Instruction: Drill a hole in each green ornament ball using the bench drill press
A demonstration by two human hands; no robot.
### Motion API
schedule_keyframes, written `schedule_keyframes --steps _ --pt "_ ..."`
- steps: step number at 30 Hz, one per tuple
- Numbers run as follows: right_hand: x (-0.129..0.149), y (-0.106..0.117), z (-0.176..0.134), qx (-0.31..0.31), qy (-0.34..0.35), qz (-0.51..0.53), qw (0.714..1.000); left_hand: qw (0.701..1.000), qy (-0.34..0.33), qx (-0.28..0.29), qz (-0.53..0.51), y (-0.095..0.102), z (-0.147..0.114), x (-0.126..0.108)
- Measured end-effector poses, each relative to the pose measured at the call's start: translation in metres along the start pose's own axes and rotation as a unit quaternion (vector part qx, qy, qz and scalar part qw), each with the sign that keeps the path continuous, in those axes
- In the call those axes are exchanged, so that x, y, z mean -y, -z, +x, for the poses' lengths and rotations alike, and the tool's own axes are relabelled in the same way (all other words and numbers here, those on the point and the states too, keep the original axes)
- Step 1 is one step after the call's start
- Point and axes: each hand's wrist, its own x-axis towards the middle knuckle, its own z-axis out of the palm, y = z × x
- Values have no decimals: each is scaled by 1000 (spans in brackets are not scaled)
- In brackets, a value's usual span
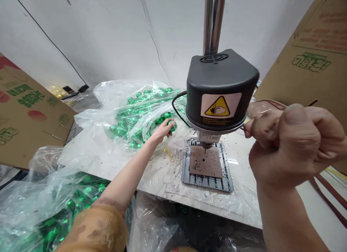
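Note:
My left hand point(163, 131) reaches to the mouth of a clear plastic bag point(105, 96) full of shiny green balls point(130, 116). Its fingers are closed round a green ball point(172, 127) at the edge of the pile. My right hand point(295, 143) is a fist beside the head of a small black bench drill press point(222, 89). It wraps the feed lever, mostly hidden by the fingers. Below the chuck, the thin drill bit point(205, 151) points down above a brown board point(195, 165) with a dark hole, lying on the slotted metal base point(207, 183).
Dark shavings lie scattered over the white tabletop point(105, 156). Cardboard boxes stand at left point(32, 118) and right point(306, 46). A steel column point(214, 20) rises behind the drill. Another bag of green pieces point(73, 205) sits below the front edge. Brown straps point(332, 197) lie at right.

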Motion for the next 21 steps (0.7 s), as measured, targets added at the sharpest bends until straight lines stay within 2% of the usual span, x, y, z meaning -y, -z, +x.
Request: schedule_keyframes --steps 3,5,8,10,14,19,21 --pt "-3 2 1 -11 -2 18 1000 993 -6 10 -121 9 -40 6" --pt "-4 1 1 -15 -3 38 999 975 -26 18 -221 9 -69 7" --pt "-3 0 2 -11 -13 59 998 949 -27 27 -314 0 -105 7" --pt "-2 -1 2 -8 -16 65 998 929 9 45 -367 -11 -121 9" --pt "-5 0 2 -7 0 64 998 889 85 96 -440 -34 -136 18" --pt "-7 3 0 8 -2 51 999 890 90 156 -420 -51 -139 25" --pt "-6 3 0 13 -4 46 999 885 101 163 -425 -54 -140 23"
